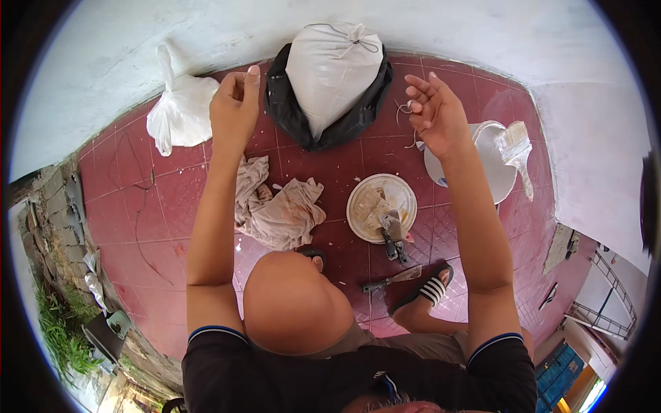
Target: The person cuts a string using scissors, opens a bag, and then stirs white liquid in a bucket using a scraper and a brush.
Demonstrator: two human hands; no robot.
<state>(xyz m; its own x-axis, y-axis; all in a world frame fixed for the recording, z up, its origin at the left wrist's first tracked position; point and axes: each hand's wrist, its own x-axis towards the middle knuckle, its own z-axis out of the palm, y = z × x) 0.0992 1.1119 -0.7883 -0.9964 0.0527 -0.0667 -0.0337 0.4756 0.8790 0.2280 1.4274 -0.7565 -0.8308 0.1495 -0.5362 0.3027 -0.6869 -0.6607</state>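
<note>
The floor (330, 168) is dark red tile spattered with white specks, meeting a pale wall (227, 34) beyond the hands; far left lie broken paving and green plants (62, 323), and far right a metal frame (606, 296) leans. Two bare hands are raised: the left hand (235, 103) has its fingers curled in and thumb up, and whether it grips anything cannot be told; the right hand (437, 113) is half open, fingers loosely bent, with one thin pale string (401, 111) at its fingertips, its hold on it unclear. Between the hands and slightly beyond stands one white sack (334, 76), its top gathered, inside one black bag (279, 96). One white bag (184, 110) sits just left of the left hand. One bucket (489, 165) stands right of the right hand, partly behind that forearm, with one brush (515, 146) across its rim. Nearer the body than the hands are one crumpled cloth (286, 213), one round lid (358, 210) bearing two scrapers (390, 224), a third scraper (403, 275) on the tiles, and two sandals (432, 289), both worn.
</note>
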